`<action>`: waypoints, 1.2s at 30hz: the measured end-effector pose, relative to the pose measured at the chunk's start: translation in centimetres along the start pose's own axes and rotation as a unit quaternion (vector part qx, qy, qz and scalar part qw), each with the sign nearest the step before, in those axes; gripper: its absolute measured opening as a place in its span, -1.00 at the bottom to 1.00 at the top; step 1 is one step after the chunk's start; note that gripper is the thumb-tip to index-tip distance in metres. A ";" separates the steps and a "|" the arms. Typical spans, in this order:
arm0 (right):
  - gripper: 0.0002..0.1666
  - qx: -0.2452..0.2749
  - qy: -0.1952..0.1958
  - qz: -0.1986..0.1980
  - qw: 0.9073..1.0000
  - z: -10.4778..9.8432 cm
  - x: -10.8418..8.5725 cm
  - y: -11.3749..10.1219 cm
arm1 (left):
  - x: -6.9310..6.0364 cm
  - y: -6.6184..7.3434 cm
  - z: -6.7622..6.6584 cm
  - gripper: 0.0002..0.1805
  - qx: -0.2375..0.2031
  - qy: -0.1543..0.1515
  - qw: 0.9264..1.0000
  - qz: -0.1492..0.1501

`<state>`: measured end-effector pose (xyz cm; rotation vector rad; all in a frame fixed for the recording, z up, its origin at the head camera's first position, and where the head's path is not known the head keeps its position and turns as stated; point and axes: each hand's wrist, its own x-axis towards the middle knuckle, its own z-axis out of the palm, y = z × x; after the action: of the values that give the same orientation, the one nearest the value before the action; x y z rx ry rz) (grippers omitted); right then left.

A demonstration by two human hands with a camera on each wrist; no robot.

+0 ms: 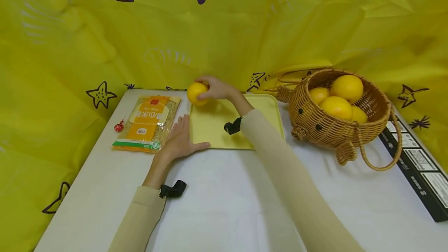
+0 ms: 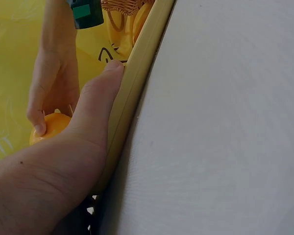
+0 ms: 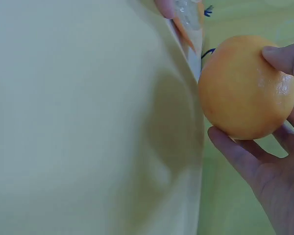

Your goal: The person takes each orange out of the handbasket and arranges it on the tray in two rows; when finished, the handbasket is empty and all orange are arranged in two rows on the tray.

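Head view from above, facing forward and down, close wrist views, both sharing the orange fruit (image 1: 195,94)

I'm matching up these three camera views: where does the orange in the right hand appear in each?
Head: the orange is left of centre, above mid-height.
Left wrist: the orange is left of centre, partly behind the left hand.
Right wrist: the orange is right of centre.
Shared landmark: the yellow tray.

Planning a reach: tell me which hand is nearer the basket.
Right. The right hand, gripping an orange, is left of the basket; the left hand is farther left, by the tray.
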<state>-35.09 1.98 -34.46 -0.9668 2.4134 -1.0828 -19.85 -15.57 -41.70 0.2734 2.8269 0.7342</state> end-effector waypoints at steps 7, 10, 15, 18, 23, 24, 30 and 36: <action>-0.14 0.042 0.044 0.036 0.997 1.8 -0.5 1.9 | -0.1 -0.1 0.3 0.41 0.000 -0.005 1.000 -0.003; -0.14 0.078 0.066 0.047 0.994 2.3 -0.5 2.2 | -0.1 -0.1 0.3 0.41 0.002 -0.002 1.000 -0.001; -0.14 0.082 0.101 0.042 0.991 2.6 -0.3 2.7 | 0.0 0.1 0.1 0.41 0.003 0.000 1.000 0.001; -0.14 0.079 0.111 0.031 0.990 3.0 -0.1 3.0 | 0.0 0.2 -0.1 0.40 0.001 -0.003 1.000 0.001; -0.13 0.092 0.111 0.023 0.989 3.4 0.0 3.1 | 0.0 0.2 -0.2 0.40 0.002 -0.004 1.000 0.001; -0.13 0.095 0.109 0.024 0.989 3.4 0.0 3.1 | 0.0 0.2 -0.2 0.40 0.002 -0.005 1.000 0.001; -0.11 0.098 0.096 0.033 0.990 3.1 0.4 2.5 | 0.2 0.0 -0.4 0.41 0.010 -0.002 1.000 0.000; -0.04 0.087 0.088 0.046 0.991 4.0 0.3 2.7 | -0.1 -0.1 -0.2 0.40 0.004 -0.002 1.000 -0.001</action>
<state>-34.43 0.94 -39.08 -0.7225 2.4218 -1.3690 -19.78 -15.75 -41.56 0.2717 2.8269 0.7222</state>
